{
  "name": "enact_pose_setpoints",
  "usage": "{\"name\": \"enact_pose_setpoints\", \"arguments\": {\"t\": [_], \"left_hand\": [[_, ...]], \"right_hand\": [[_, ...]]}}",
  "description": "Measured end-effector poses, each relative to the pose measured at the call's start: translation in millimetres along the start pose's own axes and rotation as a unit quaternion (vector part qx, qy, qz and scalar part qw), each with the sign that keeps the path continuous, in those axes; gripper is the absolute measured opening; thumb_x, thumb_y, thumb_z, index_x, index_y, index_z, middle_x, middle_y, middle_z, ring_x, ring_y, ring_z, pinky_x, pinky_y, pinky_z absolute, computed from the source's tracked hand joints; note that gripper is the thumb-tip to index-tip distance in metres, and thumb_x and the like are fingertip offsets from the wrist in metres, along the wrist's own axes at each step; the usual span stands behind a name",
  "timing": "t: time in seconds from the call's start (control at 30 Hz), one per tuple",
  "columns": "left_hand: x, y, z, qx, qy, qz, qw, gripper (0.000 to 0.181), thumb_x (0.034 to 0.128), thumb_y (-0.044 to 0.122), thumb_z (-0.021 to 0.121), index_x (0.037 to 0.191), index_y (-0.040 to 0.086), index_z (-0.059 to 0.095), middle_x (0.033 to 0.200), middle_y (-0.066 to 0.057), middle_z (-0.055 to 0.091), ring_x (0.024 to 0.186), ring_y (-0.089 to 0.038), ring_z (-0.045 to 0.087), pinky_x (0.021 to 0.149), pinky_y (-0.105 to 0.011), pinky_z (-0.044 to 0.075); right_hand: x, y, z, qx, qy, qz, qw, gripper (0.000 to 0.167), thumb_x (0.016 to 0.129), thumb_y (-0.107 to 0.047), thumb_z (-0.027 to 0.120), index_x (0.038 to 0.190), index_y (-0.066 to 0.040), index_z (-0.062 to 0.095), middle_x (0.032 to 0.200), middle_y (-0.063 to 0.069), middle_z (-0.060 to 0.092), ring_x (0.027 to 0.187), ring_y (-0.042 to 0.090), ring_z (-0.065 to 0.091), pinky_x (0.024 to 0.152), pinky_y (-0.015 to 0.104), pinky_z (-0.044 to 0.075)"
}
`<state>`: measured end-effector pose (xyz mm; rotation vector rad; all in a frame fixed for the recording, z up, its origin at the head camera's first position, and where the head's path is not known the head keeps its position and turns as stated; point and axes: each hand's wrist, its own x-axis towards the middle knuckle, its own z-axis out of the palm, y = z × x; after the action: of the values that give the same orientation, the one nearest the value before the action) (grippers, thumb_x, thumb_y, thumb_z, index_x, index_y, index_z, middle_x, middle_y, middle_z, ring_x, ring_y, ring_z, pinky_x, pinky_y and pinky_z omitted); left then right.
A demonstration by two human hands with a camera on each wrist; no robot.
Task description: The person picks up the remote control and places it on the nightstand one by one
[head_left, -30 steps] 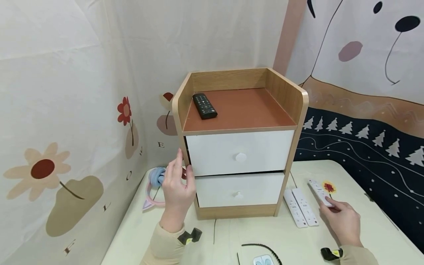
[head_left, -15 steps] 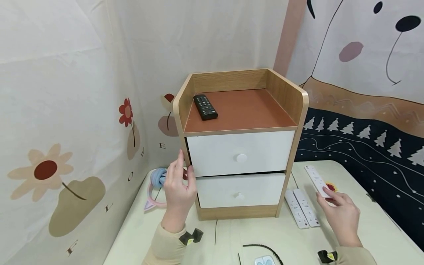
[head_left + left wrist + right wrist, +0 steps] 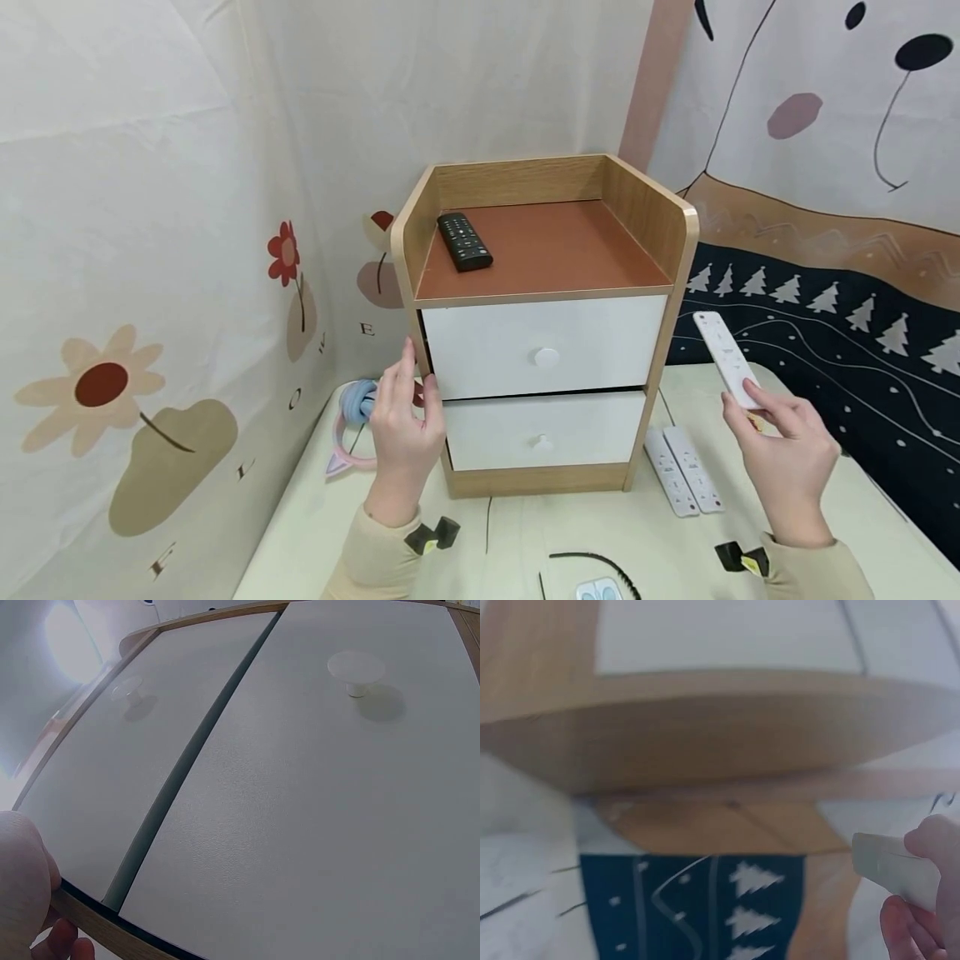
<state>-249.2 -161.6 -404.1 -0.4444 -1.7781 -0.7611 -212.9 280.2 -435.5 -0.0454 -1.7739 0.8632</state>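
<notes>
A small wooden cabinet [image 3: 540, 479] with two white drawers [image 3: 480, 346] stands on the table. My left hand [image 3: 405, 425] holds the edge of its left side panel, thumb at the front and fingers along the outer side; the left wrist view shows the thumb [image 3: 22, 877] by the drawer fronts. On the right, my right hand [image 3: 791, 454] pinches a white power strip [image 3: 723, 354] near its lower end, tilted up and off the table. In the right wrist view the strip's end [image 3: 896, 866] sticks out from the fingers. The upper drawer sits slightly askew.
Two more white power strips [image 3: 682, 471] lie side by side right of the cabinet. A black remote [image 3: 465, 242] rests on its top. A pink headband with a blue knot [image 3: 356, 402] lies at left. A black cord [image 3: 600, 560] and a small white case [image 3: 598, 590] are in front.
My right hand has lifted the power strip from the table and raised it higher, tilting its far end up. The left hand stays on the cabinet's side.
</notes>
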Motion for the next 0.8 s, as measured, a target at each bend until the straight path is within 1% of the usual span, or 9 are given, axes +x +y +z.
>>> {"name": "enact_pose_setpoints", "arguments": {"t": [0.03,0.13,0.27,0.37,0.4,0.5,0.6,0.67,0.8], "left_hand": [[-0.1,-0.5,0.2,0.002,0.001,0.002,1.0000,0.061,0.0982,-0.005,0.067,0.158,-0.006,0.053,0.113,-0.025,0.070,0.073,-0.025,0.060,0.060,-0.037,0.056],[-0.3,-1.5,0.8,0.003,0.006,0.006,1.0000,0.062,0.0972,-0.006,0.067,0.158,-0.006,0.053,0.111,-0.025,0.070,0.072,-0.024,0.060,0.060,-0.036,0.056],[0.5,-0.8,0.7,0.005,0.011,0.012,0.9999,0.063,0.0967,-0.006,0.067,0.159,-0.005,0.053,0.110,-0.025,0.070,0.073,-0.025,0.060,0.059,-0.036,0.055],[0.6,0.4,0.0,0.004,0.005,0.004,1.0000,0.062,0.0982,-0.004,0.067,0.159,-0.005,0.053,0.112,-0.025,0.069,0.074,-0.025,0.060,0.060,-0.038,0.056],[0.4,0.7,-0.3,0.003,0.001,0.000,1.0000,0.062,0.0987,-0.004,0.067,0.159,-0.005,0.053,0.113,-0.025,0.070,0.074,-0.025,0.060,0.060,-0.038,0.056],[-0.5,0.7,-0.4,-0.001,-0.006,-0.010,0.9999,0.061,0.0994,-0.004,0.066,0.158,-0.006,0.053,0.114,-0.025,0.070,0.075,-0.026,0.060,0.061,-0.039,0.056],[-0.7,0.1,0.1,0.002,-0.007,-0.005,1.0000,0.061,0.0991,-0.004,0.066,0.159,-0.006,0.052,0.114,-0.026,0.069,0.075,-0.026,0.060,0.061,-0.039,0.056],[-0.6,-0.3,0.5,0.002,-0.005,-0.002,1.0000,0.062,0.0989,-0.004,0.066,0.159,-0.006,0.052,0.113,-0.026,0.069,0.075,-0.027,0.060,0.061,-0.038,0.056],[-0.2,0.2,0.2,0.002,-0.009,-0.011,0.9999,0.060,0.1002,-0.002,0.066,0.158,-0.005,0.053,0.114,-0.026,0.069,0.075,-0.027,0.061,0.063,-0.033,0.054]], "right_hand": [[3.8,-5.5,-0.4,0.002,0.004,-0.008,1.0000,0.033,0.080,0.000,0.091,0.112,-0.001,0.085,0.104,-0.044,0.056,0.096,-0.032,0.054,0.074,0.000,0.034],[15.0,-21.9,-0.9,0.022,0.019,-0.019,0.9994,0.034,0.082,0.000,0.089,0.115,-0.001,0.084,0.109,-0.042,0.058,0.099,-0.028,0.056,0.079,0.000,0.041],[27.2,-39.2,0.4,0.045,0.051,-0.020,0.9975,0.034,0.083,-0.001,0.089,0.117,-0.001,0.084,0.111,-0.040,0.061,0.102,-0.022,0.059,0.084,0.003,0.046],[35.2,-52.2,1.0,0.060,0.082,-0.018,0.9947,0.033,0.084,-0.004,0.088,0.116,-0.001,0.084,0.112,-0.038,0.063,0.106,-0.017,0.060,0.083,0.005,0.046],[37.6,-57.3,1.0,0.067,0.095,-0.019,0.9930,0.032,0.084,-0.005,0.088,0.116,-0.001,0.084,0.111,-0.037,0.064,0.105,-0.016,0.060,0.080,0.005,0.044],[43.8,-74.4,1.7,0.104,0.142,-0.022,0.9842,0.030,0.082,-0.009,0.089,0.111,-0.001,0.085,0.108,-0.031,0.069,0.104,-0.011,0.063,0.072,0.005,0.039],[47.6,-89.5,2.0,0.144,0.173,-0.030,0.9739,0.030,0.080,-0.013,0.091,0.106,0.000,0.086,0.104,-0.026,0.072,0.099,-0.007,0.065,0.067,0.002,0.032],[48.7,-97.7,2.5,0.169,0.176,-0.037,0.9690,0.030,0.080,-0.014,0.092,0.105,0.002,0.086,0.104,-0.023,0.073,0.101,-0.003,0.068,0.067,0.001,0.034],[49.2,-113.2,6.5,0.219,0.165,-0.063,0.9596,0.031,0.080,-0.008,0.091,0.103,0.010,0.083,0.105,-0.012,0.076,0.106,0.005,0.073,0.079,0.004,0.051]]}}
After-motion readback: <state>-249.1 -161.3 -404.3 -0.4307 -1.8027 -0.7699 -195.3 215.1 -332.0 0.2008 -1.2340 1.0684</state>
